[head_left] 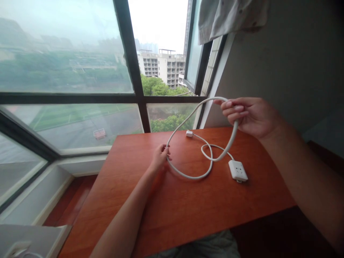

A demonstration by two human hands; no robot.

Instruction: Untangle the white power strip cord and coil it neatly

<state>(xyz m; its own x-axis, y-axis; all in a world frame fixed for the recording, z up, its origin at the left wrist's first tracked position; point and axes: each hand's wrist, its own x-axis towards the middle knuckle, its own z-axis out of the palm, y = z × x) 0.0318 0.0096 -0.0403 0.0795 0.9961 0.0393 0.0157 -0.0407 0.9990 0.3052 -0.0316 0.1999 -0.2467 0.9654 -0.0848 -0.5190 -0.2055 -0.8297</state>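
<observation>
A white extension cord (188, 123) loops over a reddish wooden table (172, 208). Its white socket block (238, 170) lies on the table at the right, and its plug (189, 133) rests near the far edge. My right hand (248, 115) is raised above the table, fingers closed round the top of the cable loop. My left hand (160, 157) rests on the tabletop and pinches the cable at the loop's left side. The rest of the cable curls on the table between the two hands.
A large window with dark frames (131, 71) stands just behind the table. A grey wall (290, 61) rises at the right, with cloth (228, 16) hanging at its top. A pale surface (29, 240) shows at the lower left.
</observation>
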